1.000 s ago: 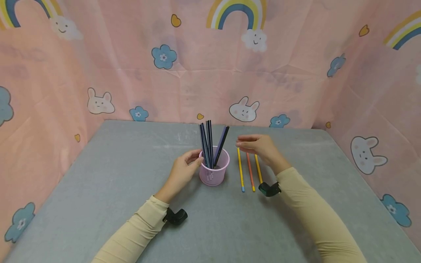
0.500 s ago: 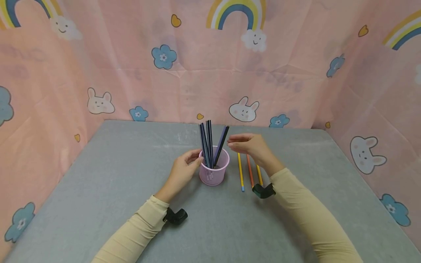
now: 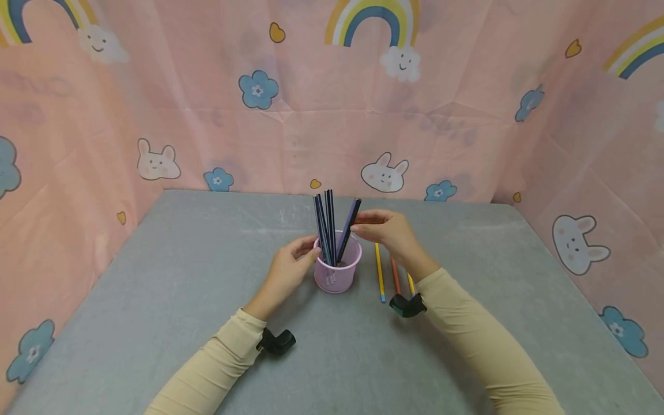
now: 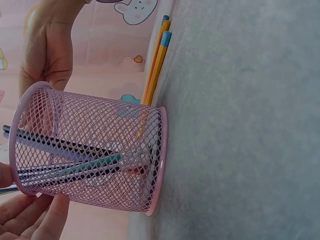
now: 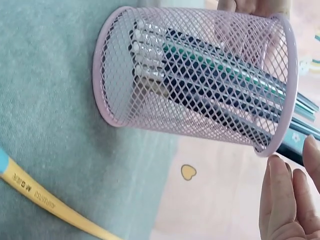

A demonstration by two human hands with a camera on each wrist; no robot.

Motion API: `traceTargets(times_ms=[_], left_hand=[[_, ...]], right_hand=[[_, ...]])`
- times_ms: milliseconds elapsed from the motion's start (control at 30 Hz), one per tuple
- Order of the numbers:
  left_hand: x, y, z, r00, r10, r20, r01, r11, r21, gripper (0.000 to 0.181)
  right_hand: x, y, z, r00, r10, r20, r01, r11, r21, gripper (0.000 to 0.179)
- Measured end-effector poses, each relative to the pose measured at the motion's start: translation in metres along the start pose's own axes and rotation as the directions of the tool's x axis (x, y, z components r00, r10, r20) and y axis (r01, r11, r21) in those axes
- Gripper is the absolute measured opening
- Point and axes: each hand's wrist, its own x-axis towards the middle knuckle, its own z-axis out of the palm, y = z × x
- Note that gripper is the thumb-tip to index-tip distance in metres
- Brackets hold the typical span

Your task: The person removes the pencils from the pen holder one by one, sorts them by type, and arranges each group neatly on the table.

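Note:
A pink mesh pencil cup (image 3: 334,279) stands upright on the grey table, with several dark pencils (image 3: 325,225) leaning at its left side. My left hand (image 3: 287,271) holds the cup's rim from the left, thumb in front and fingers behind. Two pencils, one purple and one black (image 3: 350,227), lean to the right in the cup. Beside their upper part is my right hand (image 3: 386,233), its thumb and fingers spread a little on either side. In the right wrist view, the thumb and fingers (image 5: 280,200) are apart near the cup's rim; contact with the pencil is unclear.
Right of the cup lie a yellow pencil (image 3: 380,276), an orange pencil (image 3: 396,276) and another yellow pencil (image 3: 411,283), partly hidden by my right arm and its wrist camera (image 3: 407,305). A pink patterned cloth (image 3: 311,144) hangs behind the table.
My right hand has moved left from above the loose pencils to the leaning pencils in the cup. My left hand and the cup have stayed in place.

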Motion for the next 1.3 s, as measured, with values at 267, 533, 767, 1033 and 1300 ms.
traceTargets(times_ms=[267, 533, 767, 1033, 1300], left_hand=[[0.000, 0.000, 0.000, 1.000, -0.004, 0.002, 0.004, 1.000, 0.005, 0.036], [-0.001, 0.001, 0.001, 1.000, 0.005, -0.002, -0.005, 1.000, -0.001, 0.035], [-0.001, 0.002, 0.001, 1.000, 0.013, -0.006, -0.013, 1.000, 0.007, 0.035], [-0.001, 0.003, 0.000, 1.000, 0.006, -0.004, -0.006, 1.000, -0.001, 0.035], [-0.002, 0.003, 0.001, 1.000, 0.006, -0.004, -0.006, 1.000, -0.001, 0.035]], right_hand=[[0.000, 0.001, 0.005, 0.998, -0.021, -0.066, 0.022, 1.000, 0.014, 0.035], [0.000, 0.000, 0.008, 0.994, -0.071, -0.080, 0.075, 0.996, 0.055, 0.033], [0.000, 0.000, 0.011, 0.992, -0.097, -0.080, 0.103, 0.992, 0.072, 0.033], [-0.001, -0.005, 0.005, 0.984, -0.141, -0.108, 0.153, 0.981, 0.122, 0.037], [-0.006, -0.019, -0.006, 0.963, -0.221, -0.156, 0.247, 0.954, 0.171, 0.035]])
